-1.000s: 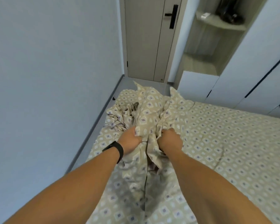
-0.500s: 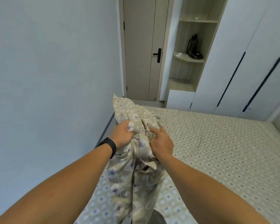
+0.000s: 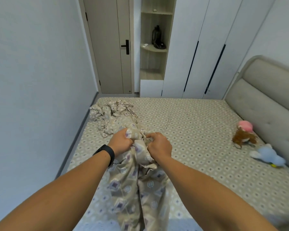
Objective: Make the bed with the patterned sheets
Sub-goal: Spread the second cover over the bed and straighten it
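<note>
Both hands (image 3: 138,144) gripping bunched patterned sheet (image 3: 137,180), above covered bed (image 3: 198,130)

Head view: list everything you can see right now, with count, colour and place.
loose patterned sheet: 1, beige with purple motifs, bunched, trailing to the bed's far left corner
fitted sheet: 1, beige patterned, covering the mattress
headboard: 1, grey padded, right
plush toys: 2, brown and pink, light blue, by the headboard
door: 1, beige, black handle, far wall
shelf niche: 1, holding a dark bottle
wardrobe: white, far right
wristband: 1, black, left wrist
hands: left and right, both gripping the loose sheet
</note>
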The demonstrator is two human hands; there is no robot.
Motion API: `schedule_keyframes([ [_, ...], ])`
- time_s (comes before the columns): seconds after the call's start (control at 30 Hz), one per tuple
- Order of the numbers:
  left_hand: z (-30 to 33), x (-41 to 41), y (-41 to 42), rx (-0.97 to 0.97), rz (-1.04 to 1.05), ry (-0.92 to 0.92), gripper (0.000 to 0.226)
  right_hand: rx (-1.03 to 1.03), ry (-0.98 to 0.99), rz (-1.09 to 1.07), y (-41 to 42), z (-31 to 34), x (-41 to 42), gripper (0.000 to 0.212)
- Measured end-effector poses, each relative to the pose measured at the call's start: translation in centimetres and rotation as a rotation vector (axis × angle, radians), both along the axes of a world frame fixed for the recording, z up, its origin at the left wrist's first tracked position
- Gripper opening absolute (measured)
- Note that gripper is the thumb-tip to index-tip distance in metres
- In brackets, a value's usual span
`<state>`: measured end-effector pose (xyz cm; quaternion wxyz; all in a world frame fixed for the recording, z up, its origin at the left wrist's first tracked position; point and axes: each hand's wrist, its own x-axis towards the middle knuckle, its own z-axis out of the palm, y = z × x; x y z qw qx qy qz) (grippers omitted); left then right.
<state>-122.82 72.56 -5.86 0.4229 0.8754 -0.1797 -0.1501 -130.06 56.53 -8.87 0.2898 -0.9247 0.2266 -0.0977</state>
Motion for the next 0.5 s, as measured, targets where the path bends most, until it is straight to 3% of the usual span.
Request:
schedule_keyframes([
  [0.2, -1.1, -9.0, -12.1, 0.029, -0.178, -0.039, 0.024, 0.020, 0.017, -0.136, -11.0, -0.4, -12.3, 0.041],
  [0.33, -1.0, -15.7, -21.0, 0.010, -0.263, -0.036, 0.040, 0.031, -0.018, -0.195, -18.3, -0.2, -20.2, 0.042],
  [0.5, -0.7, -24.7, -31.1, -0.033, -0.321, 0.021, 0.043, 0.005, -0.008, -0.286, -27.8, 0.3, -29.1, 0.039],
])
